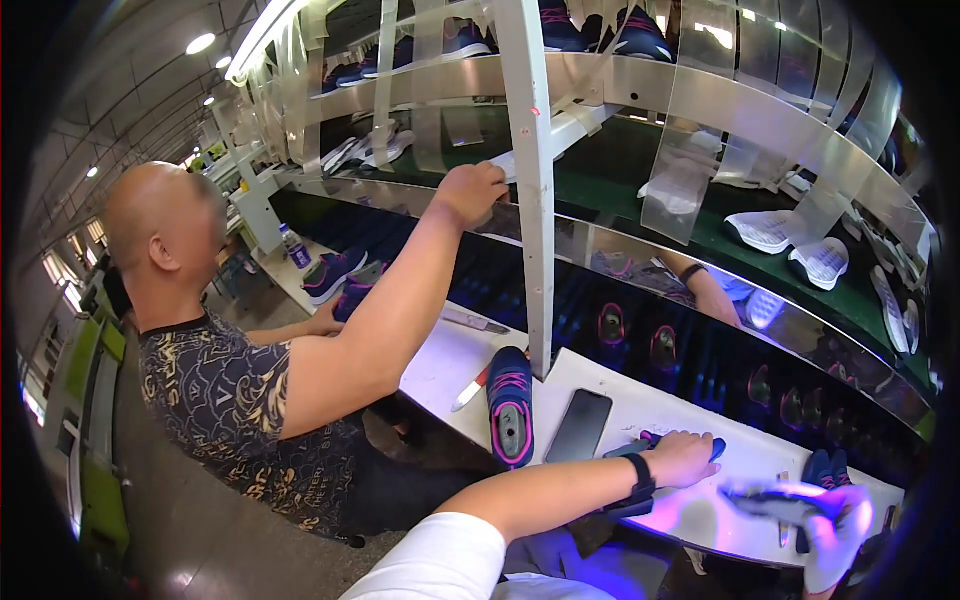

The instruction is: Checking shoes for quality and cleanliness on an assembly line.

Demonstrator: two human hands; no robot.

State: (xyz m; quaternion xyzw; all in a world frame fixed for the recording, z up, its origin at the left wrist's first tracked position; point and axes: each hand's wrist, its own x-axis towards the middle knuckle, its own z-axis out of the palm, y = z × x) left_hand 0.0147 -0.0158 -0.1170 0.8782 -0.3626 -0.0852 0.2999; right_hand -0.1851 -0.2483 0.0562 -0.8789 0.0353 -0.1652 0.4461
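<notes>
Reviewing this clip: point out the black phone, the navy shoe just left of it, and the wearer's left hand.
Black phone (579, 427): head view, middle of its screen.
Navy shoe (511, 393): head view, tongue area.
Left hand (684, 459): head view, back of the hand.

1 black phone (579, 425) lies near the front edge of the white bench (655, 405). Left of it, 1 knife (472, 391) lies by that edge, and 1 bottle (295, 247) stands towards the far left end.

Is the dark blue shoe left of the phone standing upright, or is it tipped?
Upright: the shoe rests on the white worktop, laces and pink-rimmed opening facing up.
</notes>
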